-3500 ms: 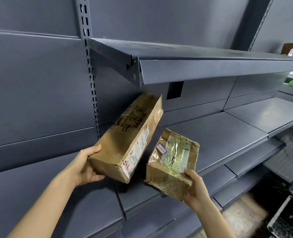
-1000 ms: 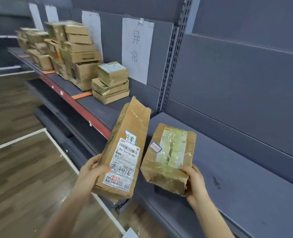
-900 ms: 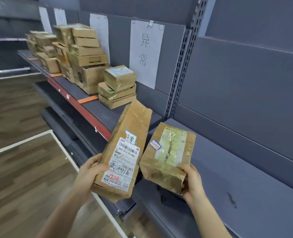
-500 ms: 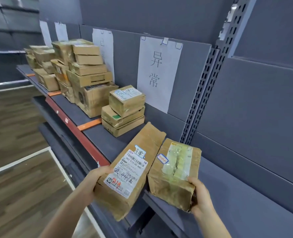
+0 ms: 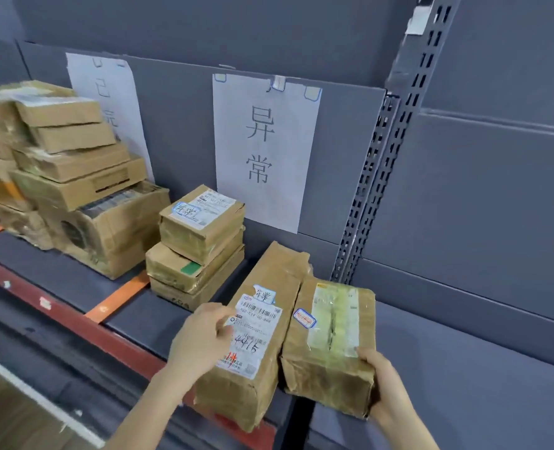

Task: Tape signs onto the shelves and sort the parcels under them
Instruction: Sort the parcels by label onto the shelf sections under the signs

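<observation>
1. At 6 o'clock our left hand (image 5: 201, 342) grips the long parcel (image 5: 269, 319) by its left side, thumb on the label.
2. At 5 o'clock our right hand (image 5: 386, 388) holds the short parcel (image 5: 331, 345) at its near corner. The two parcels touch side by side over the shelf (image 5: 139, 319) edge.
3. At their 10 o'clock we see a stack (image 5: 197, 241) of three parcels.
4. At 12 o'clock hangs the taped sign (image 5: 266, 151).

Brown parcels (image 5: 270, 323) carried white barcode labels (image 5: 256, 332); the white sign (image 5: 264, 151) bore grey characters; the grey shelf (image 5: 129, 316) had a red edge (image 5: 74, 323).
</observation>
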The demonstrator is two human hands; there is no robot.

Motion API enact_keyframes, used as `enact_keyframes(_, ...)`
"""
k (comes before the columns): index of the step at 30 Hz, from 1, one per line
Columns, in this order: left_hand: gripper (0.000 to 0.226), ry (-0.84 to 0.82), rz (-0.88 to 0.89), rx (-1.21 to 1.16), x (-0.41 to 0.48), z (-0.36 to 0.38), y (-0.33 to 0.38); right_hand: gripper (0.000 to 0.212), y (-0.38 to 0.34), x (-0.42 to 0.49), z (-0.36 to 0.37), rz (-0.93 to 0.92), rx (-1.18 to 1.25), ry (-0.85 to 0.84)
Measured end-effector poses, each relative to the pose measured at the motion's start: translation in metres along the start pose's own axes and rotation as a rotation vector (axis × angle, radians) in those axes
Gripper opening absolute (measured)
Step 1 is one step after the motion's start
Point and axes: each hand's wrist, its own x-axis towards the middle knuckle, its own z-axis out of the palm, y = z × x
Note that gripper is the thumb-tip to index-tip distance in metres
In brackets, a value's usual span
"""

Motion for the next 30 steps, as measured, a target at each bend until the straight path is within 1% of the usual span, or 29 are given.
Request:
enact_keyframes(1,0.04,-0.042,0.034,0.147,-0.001,0.002,0.007,0.03,0.0,-0.001,0.002,-0.002,0.004,0.015)
enact_keyframes(4,0.089,-0.204,-0.017,0.43,-0.008,0.02,0.023,0.027,0.001,-0.004,0.005,-0.018,0.018,0.043)
enact_keyframes(5,0.099,-0.216,-0.021,0.493,-0.01,0.024,0.027,0.03,0.001,-0.005,0.006,-0.02,0.02,0.047)
enact_keyframes(6,0.103,-0.21,-0.019,0.533,-0.011,0.028,0.028,0.036,0.001,-0.006,0.006,-0.018,0.021,0.051)
enact_keyframes(8,0.102,-0.18,-0.015,0.556,-0.009,0.03,0.026,0.04,0.0,-0.007,0.008,-0.012,0.023,0.065)
enact_keyframes(11,0.097,-0.159,-0.004,0.561,-0.005,0.028,0.024,0.028,0.0,-0.009,0.009,-0.015,0.025,0.087)
enact_keyframes(12,0.096,-0.154,0.002,0.558,-0.004,0.027,0.023,0.028,0.0,-0.009,0.009,-0.016,0.02,0.093)
enact_keyframes(14,0.095,-0.143,0.008,0.55,-0.003,0.023,0.02,0.034,-0.001,-0.011,0.011,-0.009,0.009,0.105)
enact_keyframes(16,0.093,-0.118,0.016,0.544,-0.002,0.02,0.018,0.046,-0.001,-0.014,0.013,-0.011,0.004,0.113)
enact_keyframes(21,0.09,-0.029,0.021,0.544,-0.001,0.015,0.012,0.055,0.003,-0.016,0.012,-0.036,-0.01,0.118)
enact_keyframes(25,0.089,-0.004,0.006,0.531,0.001,0.012,0.006,0.052,0.006,-0.019,0.01,-0.033,0.004,0.113)
enact_keyframes(28,0.086,0.023,0.003,0.531,0.002,0.009,0.0,0.057,0.009,-0.022,0.009,-0.037,0.005,0.111)
enact_keyframes(30,0.083,0.044,0.028,0.553,0.003,0.007,-0.006,0.052,0.01,-0.024,0.01,-0.037,-0.001,0.113)
